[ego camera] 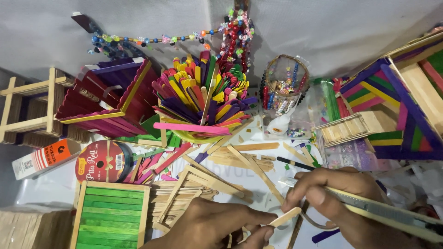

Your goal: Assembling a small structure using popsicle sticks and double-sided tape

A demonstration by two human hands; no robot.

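My left hand pinches a plain wooden craft stick between thumb and forefinger, low in the middle of the view. My right hand grips a yellow and grey utility knife, with its tip at the stick's far end. The knife's handle runs off toward the lower right. Under both hands lie several loose plain sticks on a white work surface.
A cup of coloured craft sticks stands at centre back, a red and purple stick box to its left. A green stick panel, a tape roll, a glue bottle, a bead jar and striped stick structures surround the hands.
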